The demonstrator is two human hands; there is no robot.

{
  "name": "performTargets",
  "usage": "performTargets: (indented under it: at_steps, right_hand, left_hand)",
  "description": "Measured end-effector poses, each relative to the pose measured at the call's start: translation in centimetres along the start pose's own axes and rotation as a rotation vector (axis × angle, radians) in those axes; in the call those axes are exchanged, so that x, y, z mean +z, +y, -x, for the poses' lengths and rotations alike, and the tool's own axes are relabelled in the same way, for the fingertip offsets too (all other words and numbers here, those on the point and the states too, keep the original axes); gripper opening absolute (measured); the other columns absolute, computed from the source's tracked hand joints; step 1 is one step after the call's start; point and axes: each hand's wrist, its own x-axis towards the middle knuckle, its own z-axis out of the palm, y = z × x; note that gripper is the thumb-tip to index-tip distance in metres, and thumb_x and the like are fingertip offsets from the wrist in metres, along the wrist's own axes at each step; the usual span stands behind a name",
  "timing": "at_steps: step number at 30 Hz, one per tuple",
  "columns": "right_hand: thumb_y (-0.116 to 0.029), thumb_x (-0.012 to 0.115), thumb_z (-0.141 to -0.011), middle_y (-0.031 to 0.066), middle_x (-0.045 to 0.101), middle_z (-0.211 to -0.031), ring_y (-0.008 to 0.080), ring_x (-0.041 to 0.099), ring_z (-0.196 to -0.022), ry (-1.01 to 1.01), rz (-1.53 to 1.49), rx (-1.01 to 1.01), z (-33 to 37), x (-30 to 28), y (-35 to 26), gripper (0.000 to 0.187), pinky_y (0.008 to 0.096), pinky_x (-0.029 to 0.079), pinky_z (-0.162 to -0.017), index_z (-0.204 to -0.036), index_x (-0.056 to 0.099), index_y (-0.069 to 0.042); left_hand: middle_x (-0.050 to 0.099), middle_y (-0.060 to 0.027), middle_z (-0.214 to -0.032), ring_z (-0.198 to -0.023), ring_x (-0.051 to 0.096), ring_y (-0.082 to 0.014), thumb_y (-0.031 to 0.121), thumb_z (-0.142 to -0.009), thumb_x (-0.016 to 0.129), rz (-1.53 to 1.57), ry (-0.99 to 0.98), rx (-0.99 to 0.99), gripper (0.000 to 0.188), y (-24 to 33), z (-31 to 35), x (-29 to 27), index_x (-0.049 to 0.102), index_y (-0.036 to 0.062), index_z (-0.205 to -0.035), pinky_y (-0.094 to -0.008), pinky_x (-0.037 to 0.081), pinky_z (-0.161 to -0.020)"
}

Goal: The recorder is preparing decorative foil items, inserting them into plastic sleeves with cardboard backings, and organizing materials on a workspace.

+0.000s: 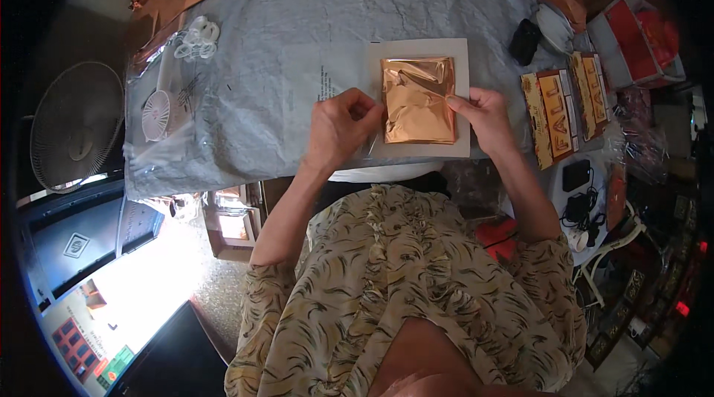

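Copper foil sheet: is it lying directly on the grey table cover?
No, the copper foil sheet lies on a pale card that separates it from the grey cover.

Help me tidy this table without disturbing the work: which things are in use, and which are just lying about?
In use:
copper foil sheet
pale card under it
left hand and right hand at the foil's edges

Lying about:
small white fan
black pouch
orange printed cards
red box
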Motion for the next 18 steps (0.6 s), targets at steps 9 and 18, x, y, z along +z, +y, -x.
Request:
performTargets:
  at_steps: [9,18]
  right_hand:
    - [-0.011,0.075,-0.095,0.0077,0.076,-0.089,0.0083,0.067,-0.075,0.061,0.01,0.032,-0.2,1.5,-1.7,0.022,0.0247,0.053,-0.064,-0.104,0.075,0.009]
    - [-0.008,0.074,-0.095,0.0094,0.077,-0.099,0.0113,0.07,-0.084,-0.032,-0.115,0.039,-0.9,1.9,-1.0,0.024,0.0249,0.056,-0.075,-0.112,0.074,0.009]
  left_hand:
    - [0.074,-0.0093,-0.073,-0.064,0.066,-0.0106,0.022,-0.091,0.079,0.014,0.032,0.048,0.024,-0.2,0.2,-0.2,0.074,-0.0019,-0.089,-0.029,0.054,-0.061]
    - [0.075,-0.0099,-0.087,-0.073,0.072,-0.0209,0.023,-0.088,0.08,-0.146,0.014,0.122,0.023,-0.3,0.3,-0.9,0.074,0.0018,-0.095,-0.0349,0.056,-0.068]
